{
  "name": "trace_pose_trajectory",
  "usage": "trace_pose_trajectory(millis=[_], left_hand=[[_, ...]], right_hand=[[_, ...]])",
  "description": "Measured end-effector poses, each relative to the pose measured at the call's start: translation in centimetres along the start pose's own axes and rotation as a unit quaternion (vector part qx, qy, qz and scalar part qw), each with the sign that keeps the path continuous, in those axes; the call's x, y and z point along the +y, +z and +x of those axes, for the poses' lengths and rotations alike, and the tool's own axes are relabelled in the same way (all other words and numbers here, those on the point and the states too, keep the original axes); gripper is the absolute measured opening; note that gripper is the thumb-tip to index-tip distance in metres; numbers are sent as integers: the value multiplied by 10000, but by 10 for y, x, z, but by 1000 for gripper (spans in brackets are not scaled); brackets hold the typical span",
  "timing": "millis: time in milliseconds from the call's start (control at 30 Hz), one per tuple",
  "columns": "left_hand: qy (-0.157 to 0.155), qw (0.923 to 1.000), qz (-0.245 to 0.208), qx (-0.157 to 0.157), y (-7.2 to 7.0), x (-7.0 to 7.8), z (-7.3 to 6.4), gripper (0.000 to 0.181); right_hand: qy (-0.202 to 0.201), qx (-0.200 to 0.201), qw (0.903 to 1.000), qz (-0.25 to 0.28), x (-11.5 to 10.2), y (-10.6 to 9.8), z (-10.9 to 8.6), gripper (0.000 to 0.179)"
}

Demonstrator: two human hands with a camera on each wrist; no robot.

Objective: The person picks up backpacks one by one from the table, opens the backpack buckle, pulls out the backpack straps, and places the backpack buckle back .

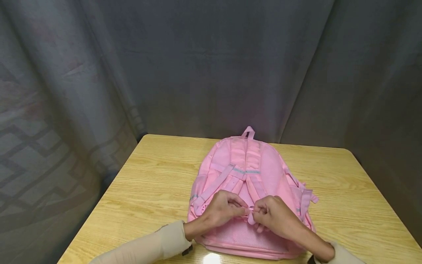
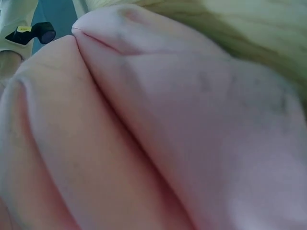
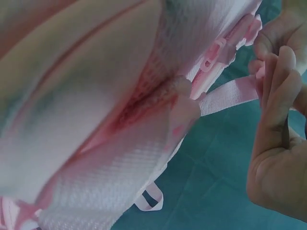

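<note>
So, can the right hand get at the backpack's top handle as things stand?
Probably yes: the top handle sticks up uncovered at the backpack's far end. But the right hand seems to be pinching a strap, so it would likely need to let go first.

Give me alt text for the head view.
A person's left hand and right hand pinch pink strapping over a pink backpack that lies straps-up on a wood-grain table. Grey curtains hang behind.

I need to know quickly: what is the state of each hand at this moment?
Left hand: closed, pinching something pink on the backpack; exact part hidden.
Right hand: closed, pinching a small pink strap piece.
</note>
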State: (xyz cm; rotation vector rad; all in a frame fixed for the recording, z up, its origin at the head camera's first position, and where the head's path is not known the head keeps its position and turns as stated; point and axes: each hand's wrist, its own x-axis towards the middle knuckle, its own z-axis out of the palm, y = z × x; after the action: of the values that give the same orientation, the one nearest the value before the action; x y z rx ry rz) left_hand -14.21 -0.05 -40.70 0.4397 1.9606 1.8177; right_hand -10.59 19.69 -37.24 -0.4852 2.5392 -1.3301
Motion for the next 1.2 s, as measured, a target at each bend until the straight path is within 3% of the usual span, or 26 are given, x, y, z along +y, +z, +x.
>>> trace_pose_trajectory(millis=[167,333,500,667,1200], left_hand=[[-169,9998,6,111,1,0,2,8],[-426,9983,-343,202,2,0,3,8],[-643,9942,-848,124,1,-1,5,9],[-834,9914,-1000,154,0,-1,7,9],[-896,9865,-1368,6,-3,-6,8,11]], right_hand=[[-251,307,9986,-362,1,3,-2,26],[-547,637,9945,-625,1,8,-4,30],[-864,998,9869,-925,2,12,-4,34],[-1153,1301,9777,-1178,2,15,-2,36],[-1855,1948,9484,-1678,5,18,-1,42]])
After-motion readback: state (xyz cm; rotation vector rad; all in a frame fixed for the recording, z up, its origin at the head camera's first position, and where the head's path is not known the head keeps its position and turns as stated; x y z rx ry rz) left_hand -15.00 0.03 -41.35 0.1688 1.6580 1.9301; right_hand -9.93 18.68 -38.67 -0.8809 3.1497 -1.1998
